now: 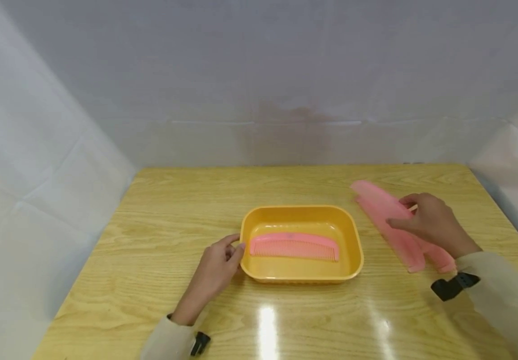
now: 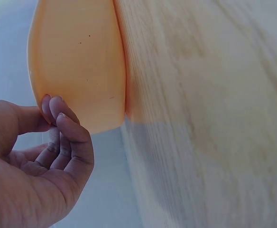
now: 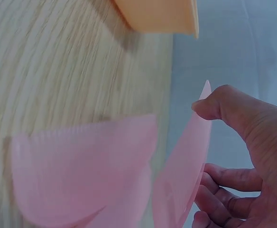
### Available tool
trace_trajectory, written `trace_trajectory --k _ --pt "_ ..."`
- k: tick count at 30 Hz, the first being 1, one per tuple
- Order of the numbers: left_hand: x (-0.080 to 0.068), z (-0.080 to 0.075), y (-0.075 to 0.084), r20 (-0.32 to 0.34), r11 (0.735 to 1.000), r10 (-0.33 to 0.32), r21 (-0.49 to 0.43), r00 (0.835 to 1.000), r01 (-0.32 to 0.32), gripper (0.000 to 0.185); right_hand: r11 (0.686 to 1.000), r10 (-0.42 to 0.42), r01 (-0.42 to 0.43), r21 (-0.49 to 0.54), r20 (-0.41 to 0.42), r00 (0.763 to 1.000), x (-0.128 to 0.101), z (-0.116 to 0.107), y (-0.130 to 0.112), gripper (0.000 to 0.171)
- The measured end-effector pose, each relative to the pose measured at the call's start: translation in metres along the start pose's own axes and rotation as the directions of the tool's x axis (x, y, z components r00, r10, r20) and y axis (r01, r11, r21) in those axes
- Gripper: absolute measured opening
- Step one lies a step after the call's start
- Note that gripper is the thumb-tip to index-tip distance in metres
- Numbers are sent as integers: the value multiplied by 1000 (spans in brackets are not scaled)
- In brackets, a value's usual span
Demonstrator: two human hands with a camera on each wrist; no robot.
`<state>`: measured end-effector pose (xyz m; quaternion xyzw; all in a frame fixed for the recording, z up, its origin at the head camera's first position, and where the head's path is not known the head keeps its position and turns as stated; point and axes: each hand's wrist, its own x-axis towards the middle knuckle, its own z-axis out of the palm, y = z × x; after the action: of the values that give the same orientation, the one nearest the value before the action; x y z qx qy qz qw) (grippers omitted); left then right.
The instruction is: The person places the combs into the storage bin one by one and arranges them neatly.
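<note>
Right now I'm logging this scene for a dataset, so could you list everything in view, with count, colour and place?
table: one, light wood, under everything.
tray: one, orange-yellow, table centre.
comb in tray: one, pink, lying flat inside.
combs on table: two as far as shows, pink, overlapping, right of the tray.
backdrop: white sheet, behind and beside the table.
left hand: fingers touch the tray's left rim.
right hand: grips one comb on the table.
wrist straps: black, one on each wrist.

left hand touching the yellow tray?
Touching. In the left wrist view the fingertips of the left hand rest against the tray wall with no gap. The head view agrees: the hand sits at the tray's left rim.
</note>
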<state>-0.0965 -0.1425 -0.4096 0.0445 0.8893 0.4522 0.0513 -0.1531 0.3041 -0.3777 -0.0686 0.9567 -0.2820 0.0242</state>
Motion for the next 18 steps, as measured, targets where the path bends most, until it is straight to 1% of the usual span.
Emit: trace_trajectory --k 4,11,18 --pt "0 0 0 1 1000 4 4 1000 -4 39 999 -39 39 1 -8 999 4 3 -12 65" --pt "1 1 -1 -1 1000 17 11 1000 -17 39 995 -90 89 -32 -11 996 12 8 -34 60" --pt "1 1 -1 0 1000 8 6 1000 -8 39 989 -141 140 -41 -20 990 17 15 -54 53"
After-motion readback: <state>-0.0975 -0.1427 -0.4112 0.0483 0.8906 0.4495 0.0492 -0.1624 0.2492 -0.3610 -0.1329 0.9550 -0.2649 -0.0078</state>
